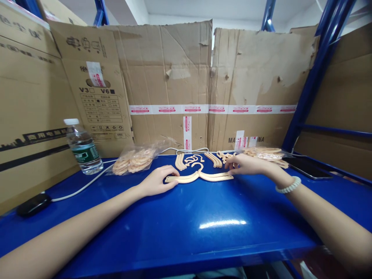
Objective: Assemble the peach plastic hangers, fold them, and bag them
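Note:
A beige clothes hanger (188,179), with two curved arms and a hook at the middle, lies flat on the blue table. My left hand (158,181) is closed around its left end, thumb on the near side and fingers on the far side. At the right end hovers my right hand (247,164), its bent fingers apart from the thumb, close by a cluster of small hooks (223,155). Whether its thumb touches the hanger is unclear. Behind the hanger lie loose hooks (195,158) and two stacks of curved hanger arms (180,162), (213,159).
Clear bags of beige parts (133,159), (264,152) lie left and right. A water bottle (83,149), a white cable (84,188) and a black mouse-like device (34,204) are at left. Behind my right hand rests a phone (309,168). Cardboard walls (171,85) close off the back.

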Motion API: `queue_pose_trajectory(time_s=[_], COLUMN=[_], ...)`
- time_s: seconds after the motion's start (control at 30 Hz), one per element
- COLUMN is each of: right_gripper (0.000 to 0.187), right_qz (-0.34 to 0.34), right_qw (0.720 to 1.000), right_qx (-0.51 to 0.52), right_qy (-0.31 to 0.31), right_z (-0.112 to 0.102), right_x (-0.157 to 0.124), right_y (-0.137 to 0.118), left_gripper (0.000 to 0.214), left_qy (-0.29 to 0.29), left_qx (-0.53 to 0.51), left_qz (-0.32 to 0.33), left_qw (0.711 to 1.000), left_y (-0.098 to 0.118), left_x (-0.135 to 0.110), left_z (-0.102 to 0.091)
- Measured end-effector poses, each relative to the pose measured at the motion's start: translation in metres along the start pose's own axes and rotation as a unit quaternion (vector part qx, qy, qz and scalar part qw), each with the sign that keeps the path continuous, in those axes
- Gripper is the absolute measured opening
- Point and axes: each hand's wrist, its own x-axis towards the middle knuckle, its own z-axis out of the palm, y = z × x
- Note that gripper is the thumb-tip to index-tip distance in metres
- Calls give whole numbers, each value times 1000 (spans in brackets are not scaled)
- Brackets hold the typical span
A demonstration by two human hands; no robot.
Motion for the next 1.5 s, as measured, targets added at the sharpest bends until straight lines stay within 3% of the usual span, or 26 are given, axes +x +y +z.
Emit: queue_pose_trajectory(time_s=[0.2, 0.67, 0.93, 1.17, 1.5], right_gripper=[25, 12, 20, 22, 24], right_qz=[-9, -5, 3, 21, 36], right_qw=[999, 998, 999, 999, 996], right_qx=[26, 48, 29, -20, -38], right_qy=[-31, -32, -37, 44, 68], right_z=[6, 12, 6, 2, 4], right_x=[3, 8, 3, 4, 4], right_y=[-5, 0, -1, 0, -2], left_gripper=[18, 24, 19, 9, 9], left_qy=[-5, -9, 10, 111, 101], left_qx=[8, 19, 10, 58, 47], left_qz=[1, -1, -15, -19, -40], left_qw=[1000, 1000, 1000, 992, 993], left_y=[1, 0, 1, -5, -12], left_x=[-1, -1, -1, 1, -1], left_z=[0, 0, 0, 2, 6])
